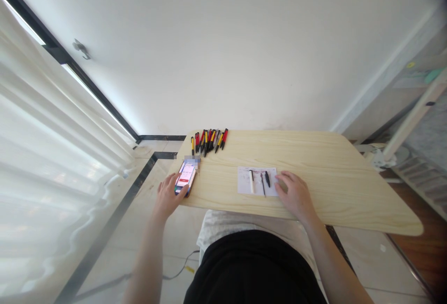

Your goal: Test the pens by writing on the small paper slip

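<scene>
Pale wooden table (314, 164) is occupied at its left edge by the phone (186, 176), thumbed by the curled left hand (169, 195); a grasp cannot be told. The right hand (295, 194) is laid flat, released, on the paper (246, 184).

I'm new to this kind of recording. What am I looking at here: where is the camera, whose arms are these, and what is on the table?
There is no machine. A person wears one camera on the head, looking forward and down, so the two bare arms at the bottom are their own. The wide lens bends the room.

The left hand is at a phone with a lit screen, at the left edge of a light wooden table. Whether it grips the phone cannot be told.

The right hand lies open on the table, fingertips at a sheet of paper. On the paper lie a white pen piece and a black piece.

A bunch of red, yellow and black pens lies at the far edge.
</scene>
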A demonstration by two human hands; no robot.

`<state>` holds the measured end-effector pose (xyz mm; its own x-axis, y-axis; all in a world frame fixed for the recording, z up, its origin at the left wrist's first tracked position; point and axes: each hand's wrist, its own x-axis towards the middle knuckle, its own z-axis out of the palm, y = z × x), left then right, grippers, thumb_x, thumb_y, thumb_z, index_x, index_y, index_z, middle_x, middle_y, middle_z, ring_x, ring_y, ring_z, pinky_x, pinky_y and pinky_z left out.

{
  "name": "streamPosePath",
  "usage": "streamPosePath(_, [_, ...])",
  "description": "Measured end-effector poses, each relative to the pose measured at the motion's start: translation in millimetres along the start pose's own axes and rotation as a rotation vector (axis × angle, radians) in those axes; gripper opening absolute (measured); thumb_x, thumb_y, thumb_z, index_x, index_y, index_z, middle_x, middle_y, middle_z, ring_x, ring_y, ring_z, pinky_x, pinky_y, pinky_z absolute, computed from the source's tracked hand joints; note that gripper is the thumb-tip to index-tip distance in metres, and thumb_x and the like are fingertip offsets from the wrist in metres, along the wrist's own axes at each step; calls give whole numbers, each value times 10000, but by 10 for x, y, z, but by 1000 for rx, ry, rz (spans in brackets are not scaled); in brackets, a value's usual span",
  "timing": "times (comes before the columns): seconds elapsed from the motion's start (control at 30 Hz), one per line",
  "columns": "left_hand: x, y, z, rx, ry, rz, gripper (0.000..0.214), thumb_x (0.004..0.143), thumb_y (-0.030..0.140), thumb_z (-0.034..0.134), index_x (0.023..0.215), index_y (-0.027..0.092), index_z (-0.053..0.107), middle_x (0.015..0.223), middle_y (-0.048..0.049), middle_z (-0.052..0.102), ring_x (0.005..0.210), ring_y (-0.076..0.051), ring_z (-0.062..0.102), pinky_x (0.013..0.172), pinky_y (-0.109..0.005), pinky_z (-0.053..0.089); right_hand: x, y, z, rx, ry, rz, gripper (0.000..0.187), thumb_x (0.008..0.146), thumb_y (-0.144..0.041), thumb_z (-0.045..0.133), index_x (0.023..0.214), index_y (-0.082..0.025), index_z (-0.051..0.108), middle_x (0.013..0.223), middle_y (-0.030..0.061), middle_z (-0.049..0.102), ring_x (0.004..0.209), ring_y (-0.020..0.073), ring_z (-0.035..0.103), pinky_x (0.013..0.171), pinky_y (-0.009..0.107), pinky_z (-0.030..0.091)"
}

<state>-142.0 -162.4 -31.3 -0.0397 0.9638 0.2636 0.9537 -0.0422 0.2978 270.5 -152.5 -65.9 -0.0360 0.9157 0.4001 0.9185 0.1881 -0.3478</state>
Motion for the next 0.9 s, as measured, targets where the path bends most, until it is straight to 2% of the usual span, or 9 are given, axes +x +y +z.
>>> streamPosePath(0.3, [-4, -16, 24, 36, -11, 4, 426, 775, 476, 455, 1145, 274, 517, 1242, -83, 465, 1169, -265, 417, 975, -443, 297, 0, 8, 5, -2, 7, -3, 263, 781, -323, 492, 992, -215, 604, 1079, 64, 547, 1015, 228, 478, 897, 395, 347])
streamPosePath(0.47, [13, 28, -45, -11, 114, 8, 496, 780, 452, 464, 1220, 228, 428, 1216, -99, 495, 1166, -258, 416, 979, -430, 297, 0, 7, 2, -4, 3, -5, 258, 779, -319, 494, 988, -216, 606, 1078, 63, 547, 1010, 226, 480, 891, 391, 349])
streamPosePath(0.67, [-9, 69, -10, -15, 52, -58, 639, 716, 500, 538, 1263, 221, 362, 1235, -117, 487, 1160, -290, 417, 949, -459, 314, 1, -17, -25, 0, 2, -1, 262, 785, -323, 484, 988, -211, 605, 1073, 68, 546, 1006, 226, 481, 891, 392, 347])
streamPosePath(0.8, [-24, 158, -15, -46, 151, -82, 605, 718, 472, 551, 1237, 209, 385, 1196, -120, 510, 1139, -296, 435, 933, -469, 337, 3, -17, -25, 11, 4, -6, 265, 786, -323, 475, 988, -211, 606, 1072, 73, 548, 1008, 231, 480, 892, 400, 344])
streamPosePath(0.9, [-39, 301, -24, -161, 297, -35, 364, 793, 374, 480, 1108, 192, 480, 1101, -105, 553, 1109, -256, 463, 920, -419, 377, 4, -12, -21, 18, 6, 0, 267, 781, -319, 477, 990, -216, 608, 1078, 71, 547, 1013, 233, 478, 896, 405, 341])
